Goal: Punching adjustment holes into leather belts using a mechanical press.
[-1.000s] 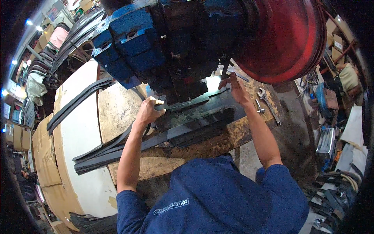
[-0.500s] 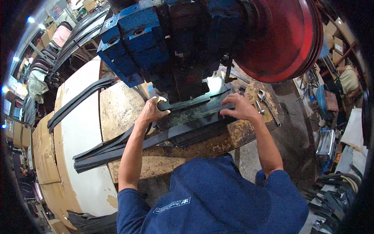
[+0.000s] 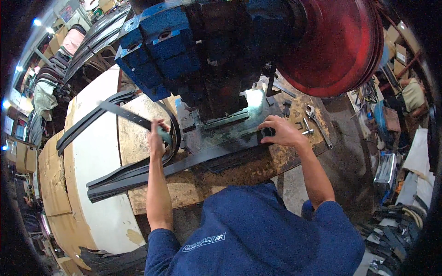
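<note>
My left hand [image 3: 157,139] is closed round a long black strip [image 3: 124,112] with small slots in it. The strip slants up to the left, and its far end is blurred. My right hand [image 3: 284,131] curls its thumb and fingers round the right end of another black strip [image 3: 202,157], which lies along the front of the metal press bed [image 3: 225,134]. More black strips [image 3: 115,184] are bundled at that strip's left end. Above the bed hangs the blue punch press [image 3: 165,46], its lower part dark with grease.
A big red flywheel [image 3: 331,50] hangs at the upper right. An adjustable wrench [image 3: 318,126] and a small T-shaped tool [image 3: 307,132] lie on the worn wooden bench right of the bed. More black strips [image 3: 87,126] rest on the white board at left.
My left hand has moved left, away from the press bed, and now carries a slotted strip. My right hand has closed on the end of the front strip.
</note>
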`<state>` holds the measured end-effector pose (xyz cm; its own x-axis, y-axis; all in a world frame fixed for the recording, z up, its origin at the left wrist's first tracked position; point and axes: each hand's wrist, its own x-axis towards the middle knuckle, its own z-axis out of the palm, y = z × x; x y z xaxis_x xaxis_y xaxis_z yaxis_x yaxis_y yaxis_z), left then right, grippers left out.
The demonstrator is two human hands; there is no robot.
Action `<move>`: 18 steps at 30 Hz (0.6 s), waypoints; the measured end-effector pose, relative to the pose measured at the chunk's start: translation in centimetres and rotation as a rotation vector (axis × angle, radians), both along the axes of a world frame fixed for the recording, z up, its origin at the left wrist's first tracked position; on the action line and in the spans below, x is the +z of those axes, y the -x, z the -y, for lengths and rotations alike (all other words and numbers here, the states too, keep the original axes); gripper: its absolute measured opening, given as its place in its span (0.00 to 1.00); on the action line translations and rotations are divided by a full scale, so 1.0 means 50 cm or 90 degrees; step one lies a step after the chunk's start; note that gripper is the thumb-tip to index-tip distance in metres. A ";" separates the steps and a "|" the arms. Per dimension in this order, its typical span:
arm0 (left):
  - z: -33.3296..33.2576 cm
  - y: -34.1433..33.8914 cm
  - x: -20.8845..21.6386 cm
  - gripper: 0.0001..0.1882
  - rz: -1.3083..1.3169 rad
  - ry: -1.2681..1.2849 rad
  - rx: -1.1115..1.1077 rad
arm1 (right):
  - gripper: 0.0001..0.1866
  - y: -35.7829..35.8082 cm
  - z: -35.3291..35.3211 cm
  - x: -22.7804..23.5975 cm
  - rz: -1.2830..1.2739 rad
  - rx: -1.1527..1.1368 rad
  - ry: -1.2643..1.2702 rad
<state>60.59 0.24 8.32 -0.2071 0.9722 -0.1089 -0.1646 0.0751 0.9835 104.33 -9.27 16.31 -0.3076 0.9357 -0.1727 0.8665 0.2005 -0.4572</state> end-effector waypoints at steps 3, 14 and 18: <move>-0.026 -0.040 -0.017 0.24 -0.369 0.066 -0.042 | 0.26 0.001 -0.002 -0.005 -0.002 0.031 -0.031; -0.088 -0.061 -0.108 0.35 -0.733 -0.276 0.000 | 0.28 0.010 0.000 -0.041 0.002 0.085 -0.133; -0.096 -0.050 -0.147 0.33 -0.759 -0.098 -0.008 | 0.27 -0.001 0.002 -0.055 -0.055 0.083 -0.166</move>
<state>63.07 5.02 0.95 -0.0895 0.9608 0.2623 0.8547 -0.0611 0.5155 104.40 -9.39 13.58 -0.4309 0.8968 0.0999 0.7858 0.4274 -0.4470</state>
